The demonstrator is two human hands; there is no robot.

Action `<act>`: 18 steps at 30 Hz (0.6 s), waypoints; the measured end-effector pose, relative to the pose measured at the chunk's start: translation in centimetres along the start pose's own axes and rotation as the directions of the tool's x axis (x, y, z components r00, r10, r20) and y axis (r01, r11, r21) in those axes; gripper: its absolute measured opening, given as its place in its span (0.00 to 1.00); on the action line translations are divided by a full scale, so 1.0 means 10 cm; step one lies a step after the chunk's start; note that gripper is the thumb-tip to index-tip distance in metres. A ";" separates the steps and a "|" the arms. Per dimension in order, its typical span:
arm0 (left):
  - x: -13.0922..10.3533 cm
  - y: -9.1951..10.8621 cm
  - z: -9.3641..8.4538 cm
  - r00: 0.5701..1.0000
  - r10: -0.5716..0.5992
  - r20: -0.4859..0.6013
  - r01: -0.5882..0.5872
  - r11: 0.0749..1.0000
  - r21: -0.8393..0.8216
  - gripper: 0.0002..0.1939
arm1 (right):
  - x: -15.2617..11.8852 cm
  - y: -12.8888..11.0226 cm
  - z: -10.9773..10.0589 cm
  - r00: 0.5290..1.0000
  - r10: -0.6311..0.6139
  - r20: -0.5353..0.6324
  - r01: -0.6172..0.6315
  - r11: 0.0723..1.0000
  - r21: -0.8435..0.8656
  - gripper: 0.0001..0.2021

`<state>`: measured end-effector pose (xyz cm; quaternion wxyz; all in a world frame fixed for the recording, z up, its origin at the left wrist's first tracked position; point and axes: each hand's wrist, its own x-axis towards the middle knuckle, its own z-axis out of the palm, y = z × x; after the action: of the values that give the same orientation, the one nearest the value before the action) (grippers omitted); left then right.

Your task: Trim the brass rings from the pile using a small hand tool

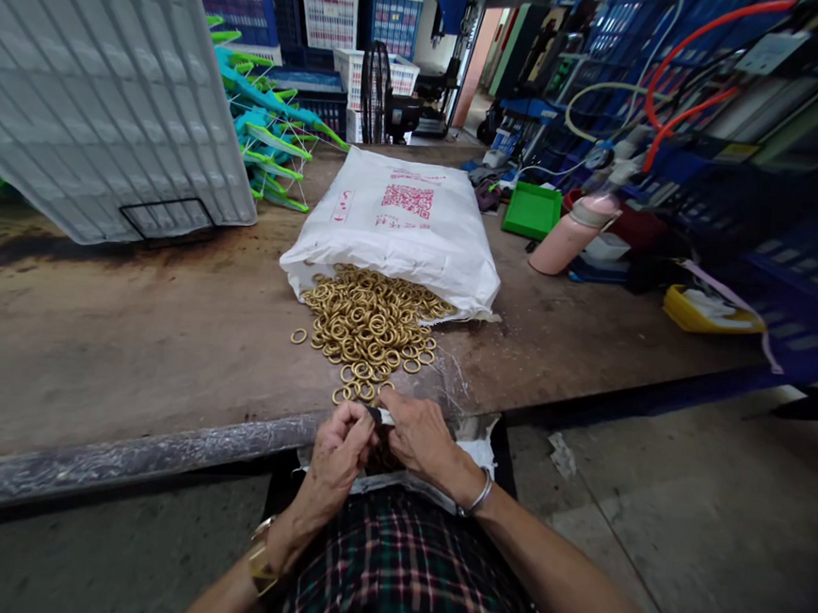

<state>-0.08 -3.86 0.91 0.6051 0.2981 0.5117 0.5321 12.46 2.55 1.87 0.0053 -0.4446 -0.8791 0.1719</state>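
Observation:
At the table's front edge my left hand (342,448) is closed, its fingertips pinched beside a small dark piece (373,413) that I cannot identify. My right hand (423,435) meets it from the right, fingers bent inward and closed. A small white patch shows at its fingertips; what it grips is hidden. Just beyond the fingertips lies a heap of brass-coloured rings (371,327), spilling from the mouth of a white woven sack (402,212) with red print. Under my hands, white sheeting (479,452) lies across my lap, with a dark, shaded hollow between the hands.
A large white plastic crate (107,84) stands at the left, with green and teal plastic pieces (271,126) behind it. To the right are a green tray (533,210), a pink bottle (574,235) and a yellow tray (710,311). A black fan (377,96) stands behind the table.

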 end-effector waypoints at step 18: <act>-0.06 -0.02 -0.06 0.937 -0.307 0.166 0.348 0.848 -0.399 0.12 | 0.19 0.11 0.08 0.973 0.172 -0.156 -0.167 0.985 0.043 0.08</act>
<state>-0.52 -4.64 0.70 0.7608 0.0938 0.3981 0.5039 12.06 4.43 0.50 0.0674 -0.5301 -0.8321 0.1489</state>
